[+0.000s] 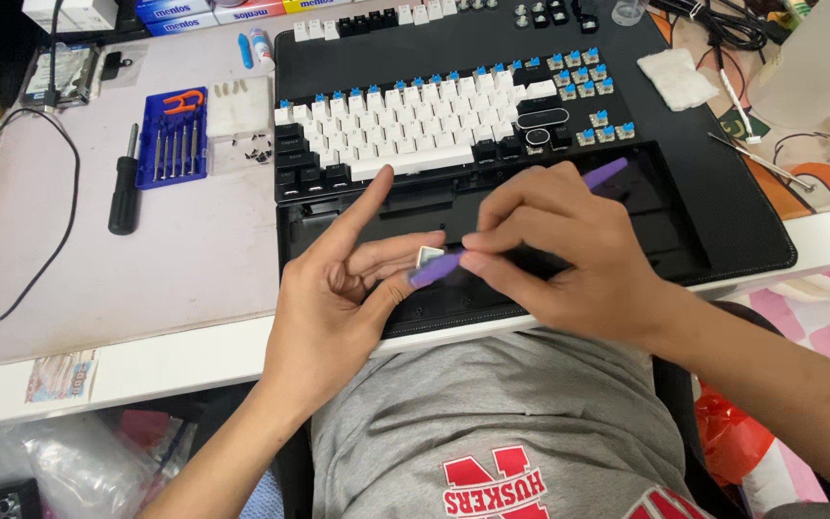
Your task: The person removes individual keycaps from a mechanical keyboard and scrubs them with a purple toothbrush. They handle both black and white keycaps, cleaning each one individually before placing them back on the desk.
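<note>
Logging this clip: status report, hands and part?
Left hand pinches small keycap. Right hand grips purple tool, tip at keycap. Keyboard behind, nothing obstructing.

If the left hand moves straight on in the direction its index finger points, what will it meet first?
Probably the keyboard: the left hand has its index fingertip just short of the white keys in the bottom row. Height above them is unclear.
</note>
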